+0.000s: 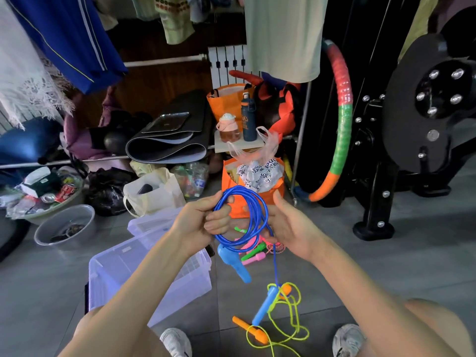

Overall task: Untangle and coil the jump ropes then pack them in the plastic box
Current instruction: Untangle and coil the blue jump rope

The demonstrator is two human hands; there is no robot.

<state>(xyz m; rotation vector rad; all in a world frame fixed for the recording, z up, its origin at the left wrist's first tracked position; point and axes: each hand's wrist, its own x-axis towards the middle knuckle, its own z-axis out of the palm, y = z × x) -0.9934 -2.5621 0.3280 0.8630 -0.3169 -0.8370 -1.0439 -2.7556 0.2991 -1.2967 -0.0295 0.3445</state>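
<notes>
My left hand (203,219) grips a coil of blue jump rope (255,202) held up in front of me. One blue handle (233,264) hangs below the coil. My right hand (286,225) holds the coil's right side, fingers partly curled around the strands. A blue strand runs down to the second blue handle (264,309) on the floor. A yellow-green rope (293,320) with orange handles (251,328) lies tangled there. Pink and green handles (253,252) lie behind the coil. The clear plastic box (116,276) stands open at lower left.
The box's lid (152,222) lies behind it. An orange bag (238,173), a cloth bag (152,194), basins (64,225) and a rolled mat (167,145) crowd the far floor. A hoop (342,119) and black gym machine (412,124) stand right. My shoes (177,341) are at the bottom.
</notes>
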